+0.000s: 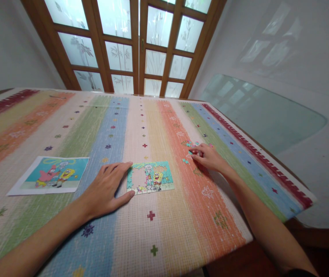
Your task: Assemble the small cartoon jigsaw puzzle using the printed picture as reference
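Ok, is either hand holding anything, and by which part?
Left hand touches the unfinished jigsaw puzzle at its left edge. Right hand is at loose jigsaw pieces; whether it pinches one, I can't tell.

On the striped-cloth tabletop, a rectangular turquoise jigsaw lies toward the front edge. Left lies a rectangular paper print; right, small turquoise pieces.

Both arms reach forward, left fingers spread, right fingers curled.
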